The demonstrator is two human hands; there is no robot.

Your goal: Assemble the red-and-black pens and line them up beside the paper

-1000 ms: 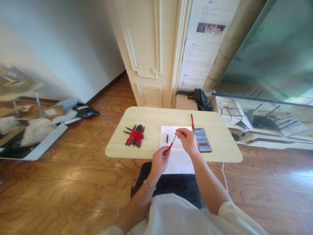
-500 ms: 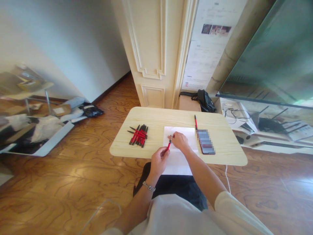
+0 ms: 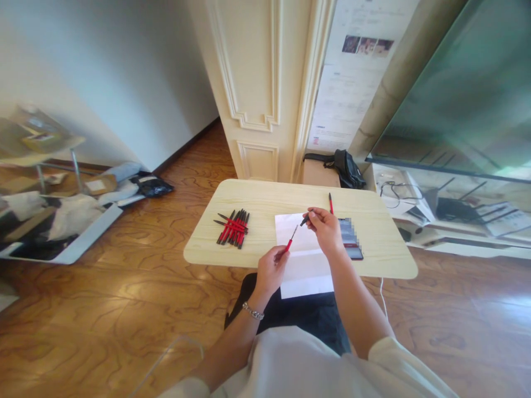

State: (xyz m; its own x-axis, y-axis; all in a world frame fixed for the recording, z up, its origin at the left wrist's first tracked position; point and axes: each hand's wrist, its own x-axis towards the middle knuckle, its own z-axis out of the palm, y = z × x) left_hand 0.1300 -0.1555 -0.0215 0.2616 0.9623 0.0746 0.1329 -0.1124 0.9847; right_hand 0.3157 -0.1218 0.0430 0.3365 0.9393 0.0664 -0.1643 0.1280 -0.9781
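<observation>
Right hand [image 3: 326, 229] has shifted rightward, pinching a black tip [image 3: 305, 219].

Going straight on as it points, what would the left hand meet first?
Likely the black tapered pen piece in the right hand; the red pen barrel in the left hand aims its thin exposed refill there, though depth is unclear.

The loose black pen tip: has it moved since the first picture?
Yes: judged against the table, the tip has moved rightward, off the paper, into the right hand.
</observation>
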